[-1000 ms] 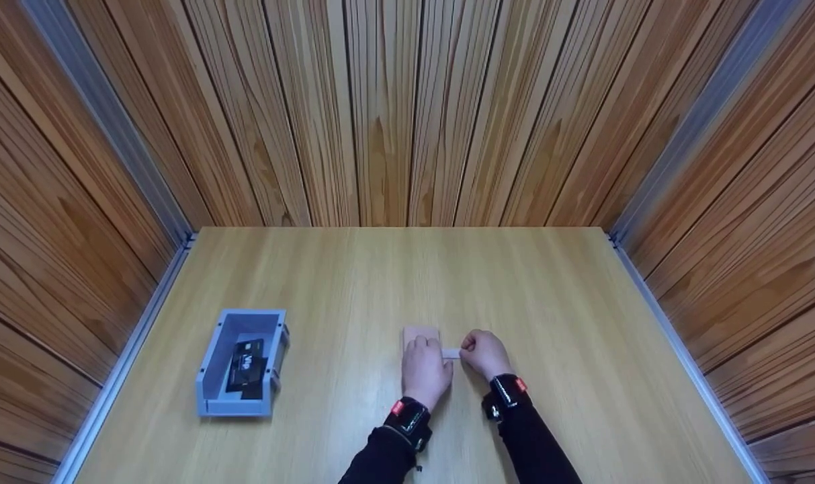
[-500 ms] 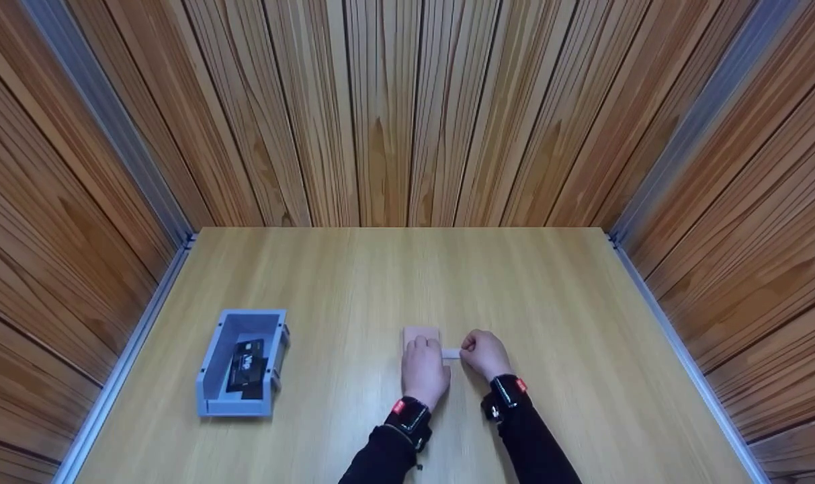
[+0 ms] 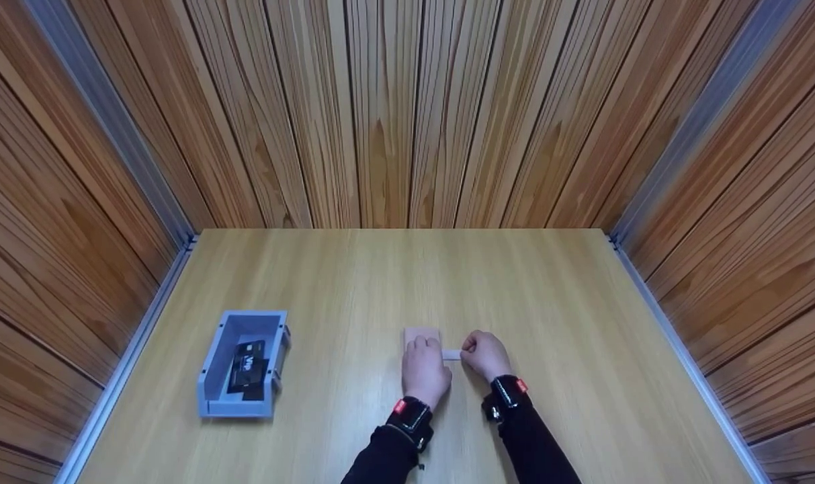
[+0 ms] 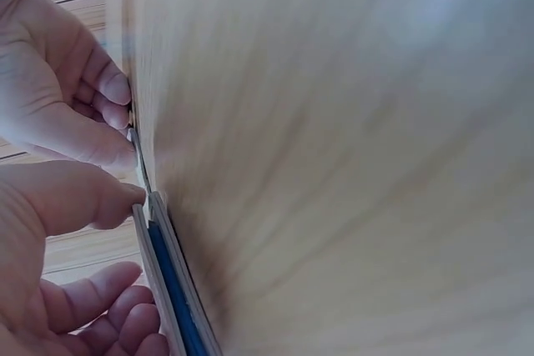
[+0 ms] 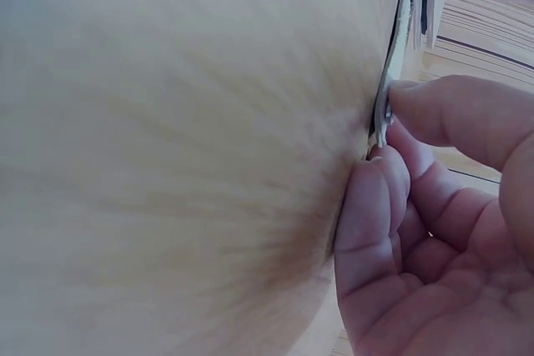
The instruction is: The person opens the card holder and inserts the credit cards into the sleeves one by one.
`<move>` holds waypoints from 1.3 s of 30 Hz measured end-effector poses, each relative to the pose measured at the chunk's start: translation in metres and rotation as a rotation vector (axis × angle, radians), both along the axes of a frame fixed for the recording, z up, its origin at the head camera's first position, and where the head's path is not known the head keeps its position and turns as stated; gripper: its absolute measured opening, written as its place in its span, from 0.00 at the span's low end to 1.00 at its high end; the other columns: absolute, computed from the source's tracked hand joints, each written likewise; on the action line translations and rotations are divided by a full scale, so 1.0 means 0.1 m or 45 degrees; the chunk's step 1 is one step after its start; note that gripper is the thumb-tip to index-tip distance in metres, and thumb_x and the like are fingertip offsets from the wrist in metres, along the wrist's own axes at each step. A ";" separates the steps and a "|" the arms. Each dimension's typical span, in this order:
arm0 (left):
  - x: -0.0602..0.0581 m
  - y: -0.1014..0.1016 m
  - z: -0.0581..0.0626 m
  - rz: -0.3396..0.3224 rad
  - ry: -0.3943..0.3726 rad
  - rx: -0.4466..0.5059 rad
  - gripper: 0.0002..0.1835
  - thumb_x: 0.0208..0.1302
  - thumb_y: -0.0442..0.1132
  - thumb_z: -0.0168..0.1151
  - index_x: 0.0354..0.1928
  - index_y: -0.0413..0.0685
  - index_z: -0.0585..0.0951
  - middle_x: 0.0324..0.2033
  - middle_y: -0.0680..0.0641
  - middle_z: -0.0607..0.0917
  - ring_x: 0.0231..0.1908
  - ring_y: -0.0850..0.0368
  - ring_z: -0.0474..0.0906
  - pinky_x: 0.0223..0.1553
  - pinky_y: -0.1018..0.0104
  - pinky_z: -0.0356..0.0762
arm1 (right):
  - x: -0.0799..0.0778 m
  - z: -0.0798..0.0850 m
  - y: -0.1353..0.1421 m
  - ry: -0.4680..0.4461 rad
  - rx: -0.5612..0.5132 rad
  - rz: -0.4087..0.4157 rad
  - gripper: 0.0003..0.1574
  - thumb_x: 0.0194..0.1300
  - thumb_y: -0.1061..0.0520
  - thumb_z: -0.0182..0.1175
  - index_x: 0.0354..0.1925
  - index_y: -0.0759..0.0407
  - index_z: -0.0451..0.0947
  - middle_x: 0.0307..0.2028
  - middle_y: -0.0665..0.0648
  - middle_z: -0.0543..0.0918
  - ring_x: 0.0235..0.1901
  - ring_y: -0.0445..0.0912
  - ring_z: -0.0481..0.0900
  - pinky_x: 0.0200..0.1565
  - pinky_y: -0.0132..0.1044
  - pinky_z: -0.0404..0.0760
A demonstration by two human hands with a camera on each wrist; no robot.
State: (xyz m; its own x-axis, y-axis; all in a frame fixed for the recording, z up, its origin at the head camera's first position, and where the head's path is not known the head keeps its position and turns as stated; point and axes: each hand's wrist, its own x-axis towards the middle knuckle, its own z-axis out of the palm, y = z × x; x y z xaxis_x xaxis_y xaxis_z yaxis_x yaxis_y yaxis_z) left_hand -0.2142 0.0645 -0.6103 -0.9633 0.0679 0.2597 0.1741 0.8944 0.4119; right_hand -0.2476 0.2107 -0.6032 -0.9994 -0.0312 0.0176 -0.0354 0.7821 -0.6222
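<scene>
A pale pink folded wallet (image 3: 421,333) lies flat on the table in the head view, with a short light strap (image 3: 451,354) reaching out from its right side. My left hand (image 3: 426,373) rests on the wallet and covers its lower part. From the left wrist view, its thumb presses by the strap's base, and a dark blue layer (image 4: 173,285) shows between the wallet's two pale sides. My right hand (image 3: 486,355) pinches the strap's free end between thumb and forefinger; in the right wrist view the strap (image 5: 396,52) is seen edge-on, low along the tabletop.
A blue-grey plastic bin (image 3: 208,376) stands on the left side of the table, holding black cards (image 3: 247,366), the top one with light lettering. Wood-panelled walls (image 3: 387,114) enclose the back and both sides, with metal rails (image 3: 682,349) along the table's side edges.
</scene>
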 end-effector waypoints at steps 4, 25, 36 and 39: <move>0.01 -0.01 0.00 0.004 -0.005 0.057 0.17 0.41 0.34 0.73 0.35 0.39 0.78 0.32 0.45 0.75 0.34 0.50 0.72 0.37 0.57 0.72 | 0.00 0.00 -0.01 -0.009 0.000 0.001 0.07 0.52 0.67 0.66 0.26 0.61 0.77 0.22 0.50 0.75 0.26 0.46 0.72 0.33 0.40 0.72; 0.01 -0.20 0.36 0.069 -0.295 0.526 0.17 0.51 0.31 0.73 0.42 0.39 0.79 0.41 0.46 0.76 0.42 0.49 0.75 0.45 0.57 0.78 | -0.01 -0.01 0.00 -0.074 -0.025 -0.032 0.06 0.54 0.67 0.66 0.28 0.61 0.77 0.24 0.51 0.75 0.28 0.46 0.73 0.34 0.39 0.73; 0.02 -0.39 0.51 0.145 -0.369 0.567 0.22 0.55 0.31 0.70 0.53 0.34 0.79 0.38 0.46 0.80 0.39 0.51 0.78 0.40 0.57 0.79 | -0.04 -0.05 0.00 -0.146 -0.027 -0.068 0.05 0.56 0.66 0.65 0.28 0.61 0.77 0.26 0.52 0.75 0.29 0.47 0.73 0.34 0.39 0.72; 0.03 -0.45 0.55 0.149 -0.373 0.561 0.19 0.56 0.29 0.68 0.52 0.35 0.81 0.36 0.46 0.81 0.37 0.52 0.79 0.39 0.57 0.79 | -0.05 -0.05 0.00 -0.151 -0.028 -0.067 0.06 0.55 0.66 0.65 0.28 0.60 0.77 0.25 0.52 0.75 0.29 0.47 0.73 0.34 0.39 0.72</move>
